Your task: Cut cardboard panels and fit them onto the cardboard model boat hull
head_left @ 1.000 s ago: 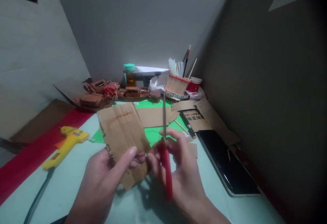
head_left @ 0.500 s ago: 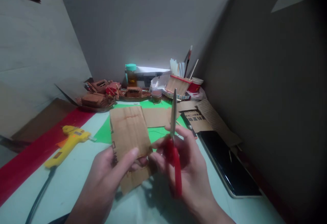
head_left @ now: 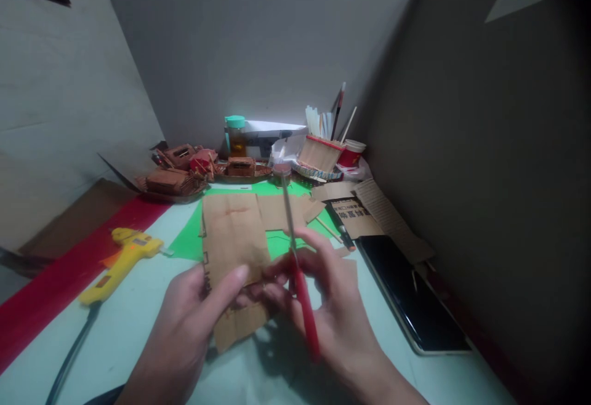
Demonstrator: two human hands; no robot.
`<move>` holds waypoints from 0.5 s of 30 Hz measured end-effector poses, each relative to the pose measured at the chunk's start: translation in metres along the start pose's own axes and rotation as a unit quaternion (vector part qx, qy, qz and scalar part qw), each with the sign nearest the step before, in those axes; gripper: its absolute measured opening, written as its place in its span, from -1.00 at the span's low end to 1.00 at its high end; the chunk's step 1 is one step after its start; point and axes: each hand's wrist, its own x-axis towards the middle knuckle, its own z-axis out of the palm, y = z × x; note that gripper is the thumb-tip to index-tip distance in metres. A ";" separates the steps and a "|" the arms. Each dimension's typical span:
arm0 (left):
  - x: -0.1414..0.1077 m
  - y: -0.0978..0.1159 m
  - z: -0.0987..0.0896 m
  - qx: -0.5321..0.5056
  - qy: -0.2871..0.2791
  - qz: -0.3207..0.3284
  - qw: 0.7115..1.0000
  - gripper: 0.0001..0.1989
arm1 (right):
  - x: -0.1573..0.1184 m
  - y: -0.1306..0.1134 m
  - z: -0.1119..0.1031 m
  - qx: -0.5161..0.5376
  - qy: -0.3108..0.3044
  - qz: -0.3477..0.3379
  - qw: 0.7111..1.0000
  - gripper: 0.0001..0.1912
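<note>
My left hand (head_left: 203, 306) grips a piece of brown cardboard (head_left: 235, 232) from below, its thumb lying across the front near a slit or fold. In my right hand (head_left: 332, 294) are red-handled scissors (head_left: 305, 306), blades pointing up and away from me and closed together. The right thumb and fingertips also touch the cardboard's lower right edge; whether they pinch a bit of it I cannot tell. Behind the held piece, more flat cardboard (head_left: 281, 211) lies on a green sheet (head_left: 184, 236).
A yellow glue gun (head_left: 124, 260) with a cord lies left. To the right are a black phone (head_left: 410, 294), a pen (head_left: 346, 236) and cardboard scraps (head_left: 392, 220). Brown model boats (head_left: 170, 183), a teal-lidded bottle (head_left: 236, 137), a small jar (head_left: 282, 174) and a stick holder (head_left: 321, 154) stand along the back.
The scissors have tilted to the left, and my right hand has shifted slightly left towards the cardboard. The cardboard has turned a little in my left hand.
</note>
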 end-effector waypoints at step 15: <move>0.002 0.004 0.002 0.013 0.010 0.015 1.000 -0.80 | 0.005 -0.002 0.001 0.016 0.064 0.045 0.997 -0.59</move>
